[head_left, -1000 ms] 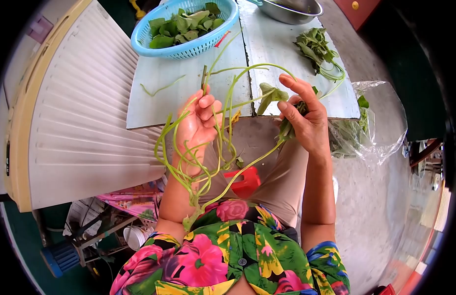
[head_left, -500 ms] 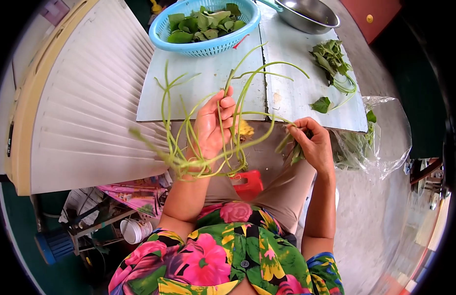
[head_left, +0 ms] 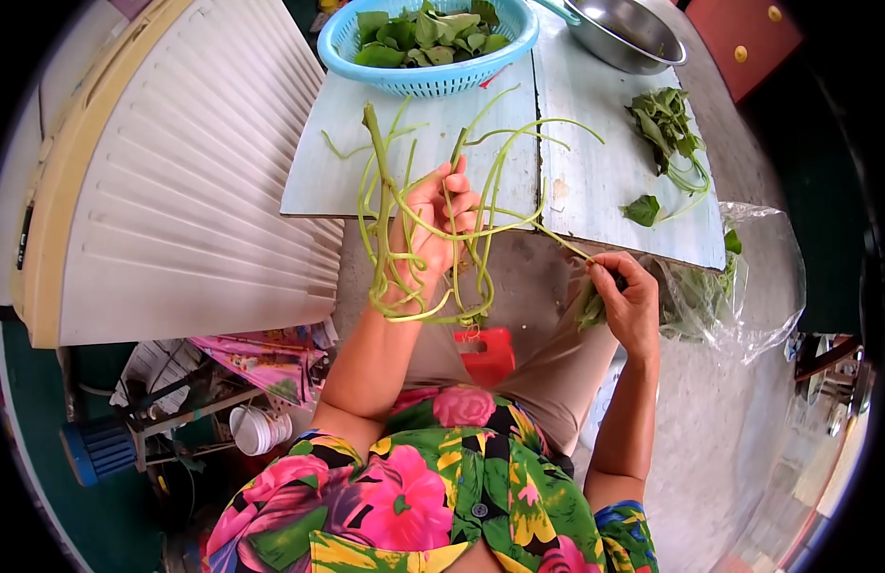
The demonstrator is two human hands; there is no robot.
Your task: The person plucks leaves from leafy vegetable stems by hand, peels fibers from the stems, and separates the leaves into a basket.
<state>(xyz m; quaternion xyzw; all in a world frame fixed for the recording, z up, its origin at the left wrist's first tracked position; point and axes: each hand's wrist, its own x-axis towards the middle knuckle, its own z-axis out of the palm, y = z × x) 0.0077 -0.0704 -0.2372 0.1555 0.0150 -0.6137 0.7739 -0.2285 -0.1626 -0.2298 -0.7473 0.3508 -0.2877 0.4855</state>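
Note:
My left hand (head_left: pixel 433 224) is closed around a tangle of green leafless stems (head_left: pixel 385 181), which loop over the wrist and stick up past the fingers. A long thin stem stretches from that bunch across to my right hand (head_left: pixel 629 296). The right fingers pinch its end, with some dark green leaves (head_left: pixel 592 304) tucked in the palm, partly hidden. Both hands are in front of the table's near edge, above my lap. On the table's right side lie leafy greens (head_left: pixel 667 134) with curled stems and a single leaf (head_left: pixel 642 210).
A blue plastic basket (head_left: pixel 433 80) of picked leaves stands at the table's back, beside a steel bowl (head_left: pixel 633 53). Below the pale table (head_left: pixel 347 191), a clear plastic bag (head_left: pixel 762 277) of greens is at right. A red object (head_left: pixel 487 358) shows between my knees. A ribbed white panel (head_left: pixel 194 191) stands left.
The stem tangle has swung, with a thick stem now upright left of my left hand. My right hand has shifted slightly right and down, drawing the connecting stem. The whole view has shifted slightly.

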